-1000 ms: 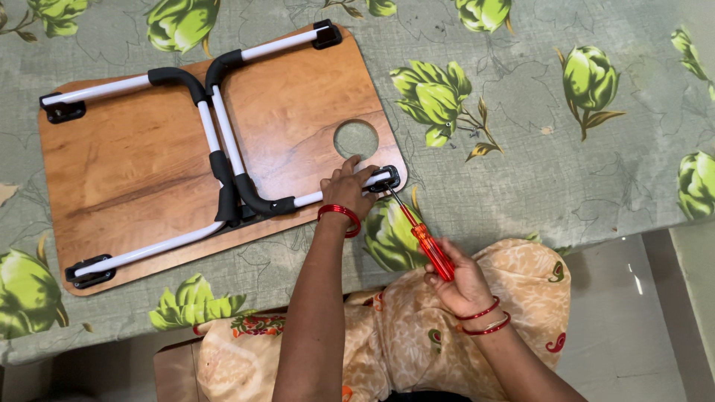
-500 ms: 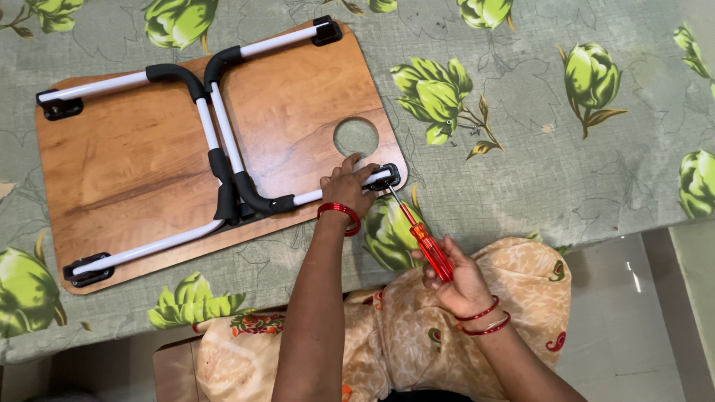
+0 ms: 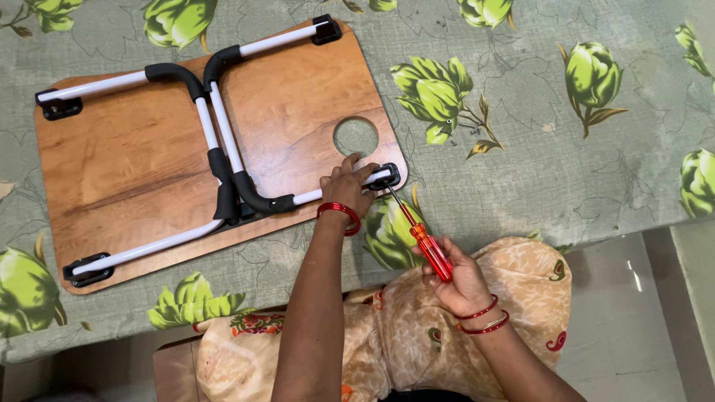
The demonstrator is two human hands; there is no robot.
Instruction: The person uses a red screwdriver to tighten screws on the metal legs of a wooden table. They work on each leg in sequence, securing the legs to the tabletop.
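Both hands at the corner bracket of an upturned lap table.

Left hand [image 3: 346, 187] reaches forward, fingers curled and pressed down on the white leg tube [image 3: 339, 190] beside the black corner bracket [image 3: 386, 176]. Right hand [image 3: 454, 279] sits lower, near the lap, fist wrapped around the red screwdriver [image 3: 421, 238]; shaft angles up-left, tip at the bracket. Wooden table board [image 3: 134, 171] lies underside up on the green floral tablecloth [image 3: 536, 149], legs folded flat, round hole [image 3: 355, 137] just above the left hand.

A red bangle rings the left hand's [image 3: 346, 186] wrist; two red bangles ring the right hand's [image 3: 456, 279]. Peach printed garment with paisley motifs.
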